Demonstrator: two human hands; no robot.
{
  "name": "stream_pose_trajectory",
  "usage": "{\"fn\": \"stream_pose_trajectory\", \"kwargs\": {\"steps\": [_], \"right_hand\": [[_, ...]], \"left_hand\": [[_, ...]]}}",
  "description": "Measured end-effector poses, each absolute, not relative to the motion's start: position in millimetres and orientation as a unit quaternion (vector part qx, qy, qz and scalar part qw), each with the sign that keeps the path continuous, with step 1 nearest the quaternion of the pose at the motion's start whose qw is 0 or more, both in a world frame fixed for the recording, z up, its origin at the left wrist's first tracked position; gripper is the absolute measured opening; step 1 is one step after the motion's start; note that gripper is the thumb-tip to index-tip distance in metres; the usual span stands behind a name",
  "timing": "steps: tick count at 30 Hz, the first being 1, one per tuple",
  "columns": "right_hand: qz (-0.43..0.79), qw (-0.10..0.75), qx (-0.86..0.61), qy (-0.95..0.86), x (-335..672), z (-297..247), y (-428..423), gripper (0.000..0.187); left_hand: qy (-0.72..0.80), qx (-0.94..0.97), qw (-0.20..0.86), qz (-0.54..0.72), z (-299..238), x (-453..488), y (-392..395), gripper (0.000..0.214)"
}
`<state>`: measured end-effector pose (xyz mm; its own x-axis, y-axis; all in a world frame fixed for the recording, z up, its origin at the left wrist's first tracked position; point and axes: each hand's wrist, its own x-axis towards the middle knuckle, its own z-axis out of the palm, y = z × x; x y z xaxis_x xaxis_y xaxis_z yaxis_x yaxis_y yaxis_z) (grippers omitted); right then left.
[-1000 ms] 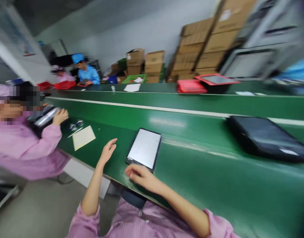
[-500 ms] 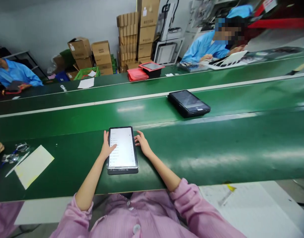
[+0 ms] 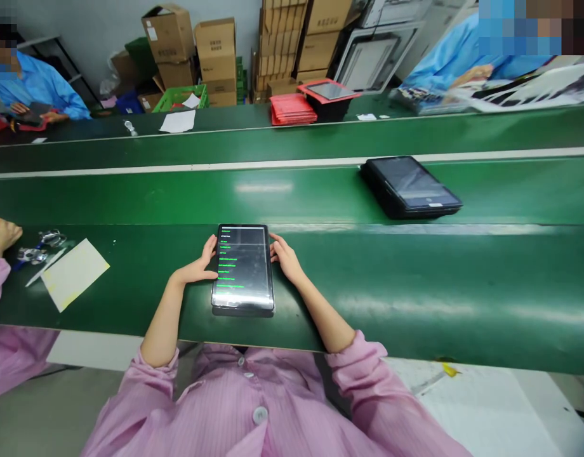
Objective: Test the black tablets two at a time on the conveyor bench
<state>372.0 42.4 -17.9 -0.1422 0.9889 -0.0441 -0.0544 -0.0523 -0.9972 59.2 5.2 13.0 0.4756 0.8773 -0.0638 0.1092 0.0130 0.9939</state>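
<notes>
A tablet (image 3: 247,266) lies on the green bench in front of me, its dark screen showing lines of green text. A dark slab shows under its near edge, perhaps another tablet. My left hand (image 3: 199,266) is at the tablet's left edge, thumb and fingers spread apart. At the right edge rests my right hand (image 3: 285,257), its fingers loosely bent and apart against the side. Neither hand wraps round the tablet.
Stacked dark tablets (image 3: 411,187) lie ahead to the right. Left are a pale sheet (image 3: 75,273), a white stick, clear-and-blue items (image 3: 37,251) and another person's hand (image 3: 1,236). Red pads (image 3: 293,109) sit across the bench, where two people in blue work.
The tablet's screen has gone from a white list to black with green text. My left thumb has moved off the screen to its left edge. The view has shifted.
</notes>
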Motion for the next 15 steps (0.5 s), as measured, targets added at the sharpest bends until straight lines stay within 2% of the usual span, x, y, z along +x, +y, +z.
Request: {"fn": "stream_pose_trajectory", "kwargs": {"steps": [6,9,12,15], "right_hand": [[0.553,0.458,-0.456,-0.525,375,-18,40,0.057],[0.544,0.459,-0.459,-0.531,375,-20,40,0.058],[0.544,0.463,-0.458,-0.529,374,-20,40,0.058],[0.525,0.467,-0.464,-0.539,371,-18,38,0.059]], "left_hand": [[0.441,0.63,0.566,0.297,0,71,-4,0.109],[0.445,0.643,0.542,0.307,-11,71,-1,0.109],[0.44,0.608,0.538,0.382,-20,77,18,0.104],[0.469,0.583,0.456,0.482,-23,95,46,0.095]]}}
